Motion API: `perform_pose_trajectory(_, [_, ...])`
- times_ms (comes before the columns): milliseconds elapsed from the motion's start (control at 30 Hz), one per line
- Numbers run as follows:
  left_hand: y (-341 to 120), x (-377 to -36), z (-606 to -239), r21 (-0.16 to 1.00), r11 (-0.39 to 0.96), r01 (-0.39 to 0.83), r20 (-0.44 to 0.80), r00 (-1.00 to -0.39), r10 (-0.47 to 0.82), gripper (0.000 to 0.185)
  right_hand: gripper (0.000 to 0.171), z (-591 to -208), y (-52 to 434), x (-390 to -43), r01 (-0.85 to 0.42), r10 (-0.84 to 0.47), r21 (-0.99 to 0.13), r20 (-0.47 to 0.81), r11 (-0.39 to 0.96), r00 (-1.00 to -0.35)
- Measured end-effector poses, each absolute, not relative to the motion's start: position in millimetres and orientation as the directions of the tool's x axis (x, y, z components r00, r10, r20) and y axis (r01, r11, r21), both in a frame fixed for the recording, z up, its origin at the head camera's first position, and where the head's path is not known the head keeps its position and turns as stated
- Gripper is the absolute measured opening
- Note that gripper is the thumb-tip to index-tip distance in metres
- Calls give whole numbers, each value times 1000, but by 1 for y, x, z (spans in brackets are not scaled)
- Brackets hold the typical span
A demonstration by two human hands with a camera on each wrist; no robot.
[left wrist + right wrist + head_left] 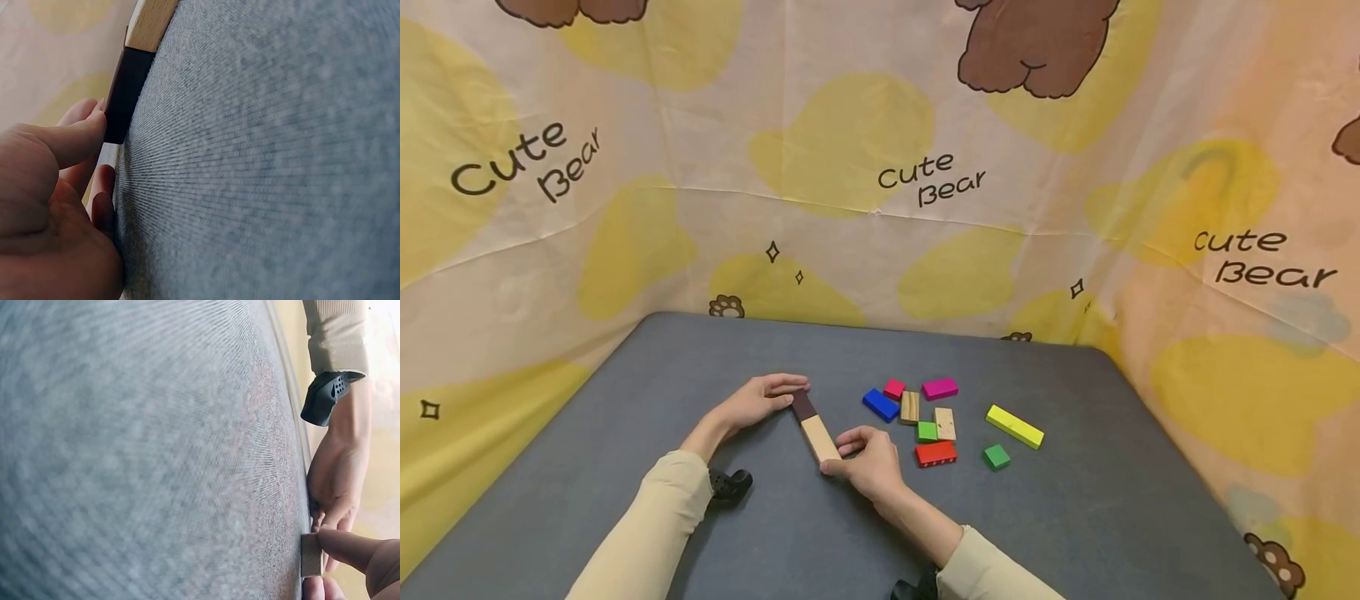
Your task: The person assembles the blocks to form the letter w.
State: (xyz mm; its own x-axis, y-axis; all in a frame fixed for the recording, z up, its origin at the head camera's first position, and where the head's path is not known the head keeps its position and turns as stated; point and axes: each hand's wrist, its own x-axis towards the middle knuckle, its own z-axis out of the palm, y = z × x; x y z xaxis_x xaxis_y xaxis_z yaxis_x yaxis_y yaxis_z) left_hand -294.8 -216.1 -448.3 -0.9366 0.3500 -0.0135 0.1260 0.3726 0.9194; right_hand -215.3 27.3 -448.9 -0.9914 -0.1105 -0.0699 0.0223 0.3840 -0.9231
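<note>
Two blocks lie end to end in a slanting row on the grey tabletop. At the far end is a dark brown block (pixel 803 405), and a pale wooden block (pixel 821 439) meets it at the near end. My left hand (pixel 762 398) holds the brown block's far end, its thumb at the left edge and its fingers across the end. In the left wrist view the thumb (pixel 81 139) presses that block's corner. My right hand (pixel 874 467) pinches the pale block's near end, seen in the right wrist view as a small wooden end face (pixel 311 556) between thumb and fingers.
Right of my hands lies a loose group of blocks: blue (pixel 881 405), magenta (pixel 940 388), striped wood (pixel 910 407), red (pixel 936 454) and several others. Farther right are a long yellow block (pixel 1015 427) and a green block (pixel 997 457). A printed cloth (pixel 850 250) hangs behind the table.
</note>
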Motion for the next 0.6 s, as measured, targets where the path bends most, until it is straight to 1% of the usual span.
perform_pose_trajectory(100, [-216,-294,-448,911,387,143,-6,-933,359,40,36,-449,27,-214,23,-117,-923,-74,384,-990])
perform_pose_trajectory(333, [-216,-293,-448,916,385,111,-31,-938,344,40,36,-447,24,-213,39,-108,-918,-89,394,-990])
perform_pose_trajectory(600, [-216,-293,-449,917,380,124,-18,-937,348,40,36,-446,26,-213,53,-126,-924,-109,379,-986])
